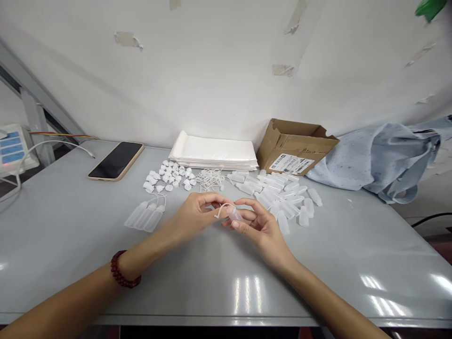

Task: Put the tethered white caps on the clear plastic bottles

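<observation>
My left hand point(196, 213) and my right hand point(257, 224) meet above the middle of the grey table point(63, 221). The right hand's fingers are closed around a small clear plastic tube point(235, 214). The left hand pinches a thin white strap point(221, 210) at the tube's end. Behind the hands lie a heap of clear tubes point(282, 195), a bundle of white straps point(211, 179) and a scatter of small white caps point(168, 177). To the left lies a short row of tubes point(144, 217) with caps and straps on them.
A phone point(116, 160) lies face up at the back left with a cable near it. A stack of white padded envelopes point(214, 153) and an open cardboard box point(294, 148) stand against the wall. A blue cloth bag point(384, 157) lies at the right.
</observation>
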Demonstrator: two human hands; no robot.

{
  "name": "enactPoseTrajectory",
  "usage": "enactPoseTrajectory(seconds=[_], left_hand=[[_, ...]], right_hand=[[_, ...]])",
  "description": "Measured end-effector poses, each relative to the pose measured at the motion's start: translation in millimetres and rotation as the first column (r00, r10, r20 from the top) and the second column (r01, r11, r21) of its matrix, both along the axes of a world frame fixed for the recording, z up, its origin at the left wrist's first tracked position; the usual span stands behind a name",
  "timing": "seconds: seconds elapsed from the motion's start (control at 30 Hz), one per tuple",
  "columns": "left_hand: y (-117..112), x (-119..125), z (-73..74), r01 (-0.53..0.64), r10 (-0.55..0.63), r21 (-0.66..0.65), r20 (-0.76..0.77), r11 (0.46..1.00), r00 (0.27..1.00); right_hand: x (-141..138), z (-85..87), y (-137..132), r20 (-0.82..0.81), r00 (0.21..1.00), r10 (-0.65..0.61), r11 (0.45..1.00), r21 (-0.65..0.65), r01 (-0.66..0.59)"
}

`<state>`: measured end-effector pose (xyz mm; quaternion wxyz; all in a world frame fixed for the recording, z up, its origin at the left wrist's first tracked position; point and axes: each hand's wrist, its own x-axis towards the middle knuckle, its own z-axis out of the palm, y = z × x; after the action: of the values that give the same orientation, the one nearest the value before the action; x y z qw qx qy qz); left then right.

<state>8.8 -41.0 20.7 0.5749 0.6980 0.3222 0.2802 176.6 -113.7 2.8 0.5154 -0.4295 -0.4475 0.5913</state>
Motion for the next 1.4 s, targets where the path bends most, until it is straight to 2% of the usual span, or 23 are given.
enactPoseTrajectory(seconds=[0.2, 0.37, 0.47, 0.53, 0.63, 0.77, 0.9, 1.13, 1.23, 1.4], left_hand=[[-0.3, 0.2, -1.2, 0.033, -0.034, -0.006, -0.111, 0.999, 0.993], [-1.3, 1.3, -0.6, 0.036, -0.039, -0.026, -0.116, 0.999, 0.992], [-4.2, 3.1, 0.7, -0.017, 0.016, 0.0, -0.114, 1.0, 0.993], [-7.0, 4.0, -0.5, -0.093, 0.107, 0.122, -0.12, 0.988, 0.987], [-11.3, 4.7, -6.6, -0.155, 0.205, 0.396, -0.086, 0.905, 0.975], [-15.1, 6.2, -17.4, -0.109, 0.183, 0.654, -0.046, 0.748, 0.982], [-16.8, 7.7, -24.1, -0.041, 0.164, 0.777, -0.08, 0.628, 0.983], [-21.1, 8.7, -27.9, 0.038, 0.211, 0.876, -0.157, 0.481, 0.965], [-21.9, 9.7, -27.7, 0.038, 0.211, 0.893, -0.147, 0.449, 0.966], [-16.2, 6.1, -24.3, 0.064, 0.141, 0.855, -0.158, 0.515, 0.977]], right_hand=[[-3.7, -5.7, -0.9, 0.018, 1.0, -0.01, 1.0, 0.028, 0.01], [-6.9, -5.0, -1.0, 0.031, 0.997, -0.077, 0.996, 0.039, 0.076], [-6.7, -2.7, -0.7, 0.032, 0.992, -0.124, 0.992, 0.032, 0.122], [-5.4, -1.4, -0.5, 0.036, 0.988, -0.153, 0.988, 0.01, 0.152], [-2.8, -0.3, 0.1, 0.049, 0.981, -0.188, 0.981, -0.032, 0.19], [-1.1, 0.3, 1.4, 0.025, 0.985, -0.172, 0.983, -0.06, 0.174], [-1.8, -0.8, 2.1, -0.005, 0.991, -0.134, 0.989, -0.066, 0.133], [-4.5, -2.5, 1.9, -0.013, 0.989, -0.145, 0.986, -0.084, 0.143], [-5.1, -3.7, 2.7, -0.016, 0.99, -0.137, 0.988, -0.069, 0.136], [-4.1, -6.3, 4.5, -0.046, 0.993, -0.107, 0.992, -0.073, 0.104]])
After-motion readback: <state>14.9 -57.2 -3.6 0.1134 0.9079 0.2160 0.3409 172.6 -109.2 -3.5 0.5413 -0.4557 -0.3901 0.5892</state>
